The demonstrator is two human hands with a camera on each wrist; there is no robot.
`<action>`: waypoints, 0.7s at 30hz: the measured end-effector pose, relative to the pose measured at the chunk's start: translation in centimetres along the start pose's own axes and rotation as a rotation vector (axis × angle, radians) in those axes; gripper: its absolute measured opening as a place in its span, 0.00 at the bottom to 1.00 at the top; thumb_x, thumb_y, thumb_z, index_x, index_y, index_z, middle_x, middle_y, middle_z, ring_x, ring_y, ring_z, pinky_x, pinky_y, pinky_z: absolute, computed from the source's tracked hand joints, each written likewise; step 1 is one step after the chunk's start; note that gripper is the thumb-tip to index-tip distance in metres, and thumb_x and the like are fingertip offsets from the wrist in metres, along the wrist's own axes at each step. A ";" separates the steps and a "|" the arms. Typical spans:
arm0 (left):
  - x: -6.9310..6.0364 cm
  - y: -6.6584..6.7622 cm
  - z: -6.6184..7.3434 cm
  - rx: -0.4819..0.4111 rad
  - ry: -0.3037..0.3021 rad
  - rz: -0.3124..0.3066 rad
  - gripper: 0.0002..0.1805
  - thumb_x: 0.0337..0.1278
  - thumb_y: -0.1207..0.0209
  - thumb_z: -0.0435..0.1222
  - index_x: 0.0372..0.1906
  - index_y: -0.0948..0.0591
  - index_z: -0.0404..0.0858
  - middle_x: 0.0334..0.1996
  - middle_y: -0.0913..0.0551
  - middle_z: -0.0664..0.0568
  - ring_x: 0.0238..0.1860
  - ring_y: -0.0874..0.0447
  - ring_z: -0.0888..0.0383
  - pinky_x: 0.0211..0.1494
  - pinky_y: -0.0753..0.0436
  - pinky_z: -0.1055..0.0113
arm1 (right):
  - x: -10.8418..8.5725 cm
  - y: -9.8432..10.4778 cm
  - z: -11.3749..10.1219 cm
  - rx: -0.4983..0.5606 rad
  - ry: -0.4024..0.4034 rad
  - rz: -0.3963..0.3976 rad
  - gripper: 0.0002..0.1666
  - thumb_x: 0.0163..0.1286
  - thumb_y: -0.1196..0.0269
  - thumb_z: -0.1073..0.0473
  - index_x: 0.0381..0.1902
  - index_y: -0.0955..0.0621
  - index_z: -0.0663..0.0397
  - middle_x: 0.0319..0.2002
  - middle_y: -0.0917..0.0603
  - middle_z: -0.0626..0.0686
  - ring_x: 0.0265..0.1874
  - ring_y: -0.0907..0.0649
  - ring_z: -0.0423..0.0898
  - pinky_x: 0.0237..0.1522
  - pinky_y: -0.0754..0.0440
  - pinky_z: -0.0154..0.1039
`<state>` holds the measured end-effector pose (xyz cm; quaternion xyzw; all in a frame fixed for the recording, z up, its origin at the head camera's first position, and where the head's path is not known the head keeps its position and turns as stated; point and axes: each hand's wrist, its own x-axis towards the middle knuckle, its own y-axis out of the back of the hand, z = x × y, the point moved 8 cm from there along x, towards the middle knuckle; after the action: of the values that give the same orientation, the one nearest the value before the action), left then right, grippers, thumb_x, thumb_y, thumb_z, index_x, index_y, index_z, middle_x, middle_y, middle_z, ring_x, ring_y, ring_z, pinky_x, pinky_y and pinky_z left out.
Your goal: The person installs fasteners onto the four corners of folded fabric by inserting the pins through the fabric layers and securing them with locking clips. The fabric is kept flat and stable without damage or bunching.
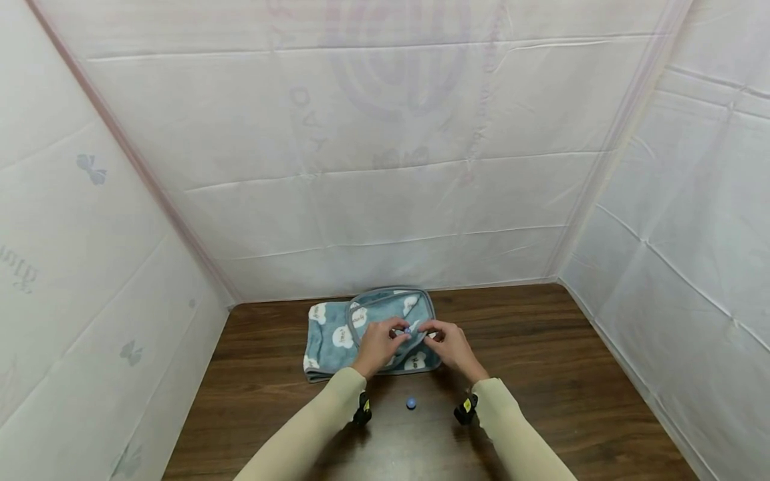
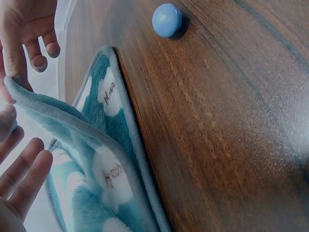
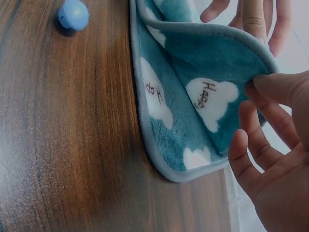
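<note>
A teal fleece blanket (image 1: 328,341) with grey edging and white cloud patches lies folded on the table, its upper layer lifted at the near right corner. My right hand (image 3: 275,140) pinches that lifted edge between thumb and forefinger. My left hand (image 1: 377,344) is just left of it, above the blanket, with a small blue piece (image 2: 15,125) between thumb and forefinger, mostly hidden by the fingers. A similar blue piece, a glossy rounded cap (image 2: 166,20) on a narrower base, rests on the wood nearer to me, between the forearms.
The dark wooden tabletop (image 1: 529,347) extends on both sides of the blanket. White sheet walls (image 1: 385,227) with creases and faint print enclose it at the back, left and right. A black strap device is on each wrist.
</note>
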<state>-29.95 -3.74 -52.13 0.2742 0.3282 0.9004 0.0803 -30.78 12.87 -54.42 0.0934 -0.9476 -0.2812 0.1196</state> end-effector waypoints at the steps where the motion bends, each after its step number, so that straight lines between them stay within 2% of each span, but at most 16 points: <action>1: 0.0 0.0 0.0 0.001 0.002 -0.003 0.11 0.63 0.30 0.35 0.48 0.12 0.36 0.41 0.09 0.47 0.35 0.10 0.53 0.38 0.13 0.63 | 0.0 0.0 0.0 -0.003 0.000 -0.001 0.12 0.68 0.33 0.69 0.44 0.12 0.47 0.42 0.12 0.48 0.30 0.19 0.41 0.31 0.20 0.36; 16: 0.1 0.0 0.3 0.008 -0.030 0.002 0.10 0.62 0.30 0.33 0.47 0.12 0.35 0.41 0.09 0.47 0.34 0.11 0.53 0.37 0.13 0.63 | 0.1 -0.2 0.0 -0.020 0.003 -0.009 0.12 0.69 0.32 0.69 0.44 0.12 0.47 0.43 0.12 0.47 0.31 0.18 0.41 0.33 0.19 0.36; 21: 0.0 -0.1 0.0 0.005 -0.025 -0.001 0.11 0.61 0.30 0.32 0.47 0.12 0.34 0.41 0.09 0.46 0.33 0.11 0.53 0.36 0.14 0.63 | 0.0 -0.2 0.0 -0.019 -0.003 -0.006 0.12 0.68 0.32 0.69 0.44 0.11 0.47 0.42 0.12 0.47 0.30 0.19 0.41 0.31 0.20 0.36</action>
<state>-29.91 -3.68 -52.20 0.2856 0.3296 0.8959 0.0843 -30.80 12.71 -54.54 0.0949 -0.9447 -0.2906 0.1183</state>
